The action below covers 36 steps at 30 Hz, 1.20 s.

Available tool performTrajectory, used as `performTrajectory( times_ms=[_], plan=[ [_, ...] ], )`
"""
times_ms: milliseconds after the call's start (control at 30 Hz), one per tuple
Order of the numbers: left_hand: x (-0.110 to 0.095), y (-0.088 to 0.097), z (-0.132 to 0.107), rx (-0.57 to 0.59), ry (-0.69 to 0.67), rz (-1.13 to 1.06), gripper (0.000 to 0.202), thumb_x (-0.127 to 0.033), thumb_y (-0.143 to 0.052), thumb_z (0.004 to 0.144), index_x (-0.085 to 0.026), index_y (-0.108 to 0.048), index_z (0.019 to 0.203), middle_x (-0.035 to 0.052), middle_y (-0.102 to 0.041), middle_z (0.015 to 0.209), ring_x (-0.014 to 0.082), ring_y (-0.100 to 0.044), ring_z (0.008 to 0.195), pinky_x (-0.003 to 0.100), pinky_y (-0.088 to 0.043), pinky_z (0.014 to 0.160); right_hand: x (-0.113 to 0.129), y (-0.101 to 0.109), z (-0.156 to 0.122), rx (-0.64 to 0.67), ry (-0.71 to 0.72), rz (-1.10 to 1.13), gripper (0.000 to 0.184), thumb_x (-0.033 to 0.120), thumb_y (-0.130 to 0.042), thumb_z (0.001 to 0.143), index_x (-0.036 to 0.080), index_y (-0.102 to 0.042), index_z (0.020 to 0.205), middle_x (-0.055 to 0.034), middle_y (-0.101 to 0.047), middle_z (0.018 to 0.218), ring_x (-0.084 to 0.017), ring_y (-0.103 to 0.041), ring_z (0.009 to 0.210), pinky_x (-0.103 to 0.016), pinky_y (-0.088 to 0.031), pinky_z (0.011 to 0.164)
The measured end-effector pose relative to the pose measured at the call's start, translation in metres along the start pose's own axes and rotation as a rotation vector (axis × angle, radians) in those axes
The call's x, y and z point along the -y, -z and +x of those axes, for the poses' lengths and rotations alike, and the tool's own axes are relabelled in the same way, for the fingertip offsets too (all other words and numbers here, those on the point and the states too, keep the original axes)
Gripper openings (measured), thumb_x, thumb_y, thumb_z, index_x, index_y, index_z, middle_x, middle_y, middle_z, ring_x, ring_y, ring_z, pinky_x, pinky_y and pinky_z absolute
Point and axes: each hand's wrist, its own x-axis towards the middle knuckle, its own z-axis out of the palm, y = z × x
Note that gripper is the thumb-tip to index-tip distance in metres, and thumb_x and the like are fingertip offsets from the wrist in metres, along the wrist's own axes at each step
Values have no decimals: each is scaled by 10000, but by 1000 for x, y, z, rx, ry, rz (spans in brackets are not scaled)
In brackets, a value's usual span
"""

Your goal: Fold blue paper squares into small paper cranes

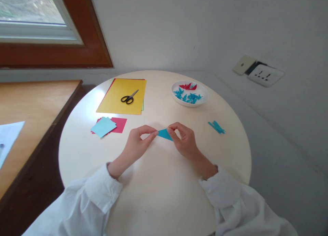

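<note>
Between two hands, a small, wedge-shaped piece of bright-blue paper point(164, 134) is pinched at the centre of the frame. The left hand point(135, 143) closes thumb and fingertips on its tapered left end; the right hand point(186, 142) pinches the broader right end, covering part of it. The paper's long axis runs roughly sideways, grip to grip — its lower edge slanting down toward the right hand — above a round, cream-white worktop point(159, 205). Whether it is folded in layers cannot be told.

Just right of the right hand, the nearer of the two, lie narrow blue paper strips point(217, 127). Left of the left hand sit pale-blue paper squares point(104, 126) on pinkish-red sheets point(121, 125). Beyond, upper left of centre, black-handled scissors point(131, 95) rest on a yellow rectangular sheet point(112, 97); upper right of centre, a shallow white dish point(189, 105) holds pointed blue and red paper shapes point(192, 98).
</note>
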Motion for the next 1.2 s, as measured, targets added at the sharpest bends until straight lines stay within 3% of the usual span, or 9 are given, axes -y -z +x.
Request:
performTrajectory(
  times_ms=[233, 367, 533, 867, 1033, 1200],
  plan=[
    [3, -2, -2, -7, -144, 163, 110, -225, -562, 784, -181, -633, 712, 42, -693, 721, 159, -624, 664, 266, -490, 613, 1, -2, -1, 63, 115, -91, 74, 211, -557, 800, 212, -609, 853, -41, -684, 817, -167, -625, 764, -311, -489, 691],
    [7, -3, -3, 5, -260, 251, 105, -167, -542, 785, -192, -628, 729, 40, -679, 718, 164, -612, 676, 287, -480, 635, 1, -5, -1, 66, 256, -142, 71, 159, -547, 795, 210, -589, 767, -36, -681, 745, -168, -619, 717, -326, -478, 684],
    [7, -2, -4, 32, -284, 293, 123, -133, -532, 775, -197, -628, 733, 34, -676, 715, 173, -613, 686, 301, -472, 653, 2, -5, 0, 36, 319, -171, 118, 111, -553, 746, 219, -557, 699, -4, -673, 678, -154, -616, 666, -315, -461, 662],
    [2, 1, -2, 17, -232, 250, 119, -189, -530, 799, -183, -623, 725, 45, -685, 732, 163, -614, 671, 266, -463, 604, -10, 10, 8, 3, 208, -256, 88, 141, -568, 733, 214, -581, 684, -4, -688, 705, -162, -626, 674, -335, -436, 709],
    [3, 2, 0, -46, -146, 224, 119, -201, -534, 794, -166, -612, 711, 36, -674, 699, 144, -603, 633, 229, -443, 541, -20, 19, 13, -122, 37, -207, 77, 200, -553, 754, 207, -600, 693, -26, -687, 731, -183, -631, 725, -350, -461, 724],
    [5, 1, 0, -65, -117, 211, 112, -198, -543, 781, -162, -619, 707, 32, -678, 697, 142, -605, 638, 236, -458, 579, -9, 13, 9, 51, -14, 28, 145, 305, -551, 806, 206, -631, 876, -54, -693, 887, -172, -632, 840, -309, -489, 719]
  ],
)
